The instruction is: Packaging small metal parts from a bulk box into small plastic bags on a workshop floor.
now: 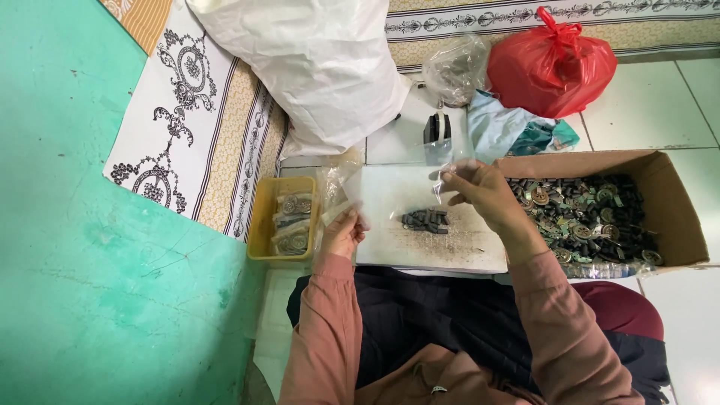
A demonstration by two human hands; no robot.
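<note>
Clear plastic fills both grips: my left hand [343, 234] pinches one edge of a small bag [390, 191], fingers curled shut on it, and my right hand [484, 193] nips the opposite top corner between thumb and fingertips. I hold both forearms raised from my lap, wrists bent, the bag stretched just above a white board [420, 247] bearing a heap of dark pieces [425, 220]. Beside my left hand sits a yellow tray [262, 225]; by my right, a cardboard box [675, 217] of parts.

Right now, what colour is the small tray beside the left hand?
Yellow tray, clearest in the head view.
</note>
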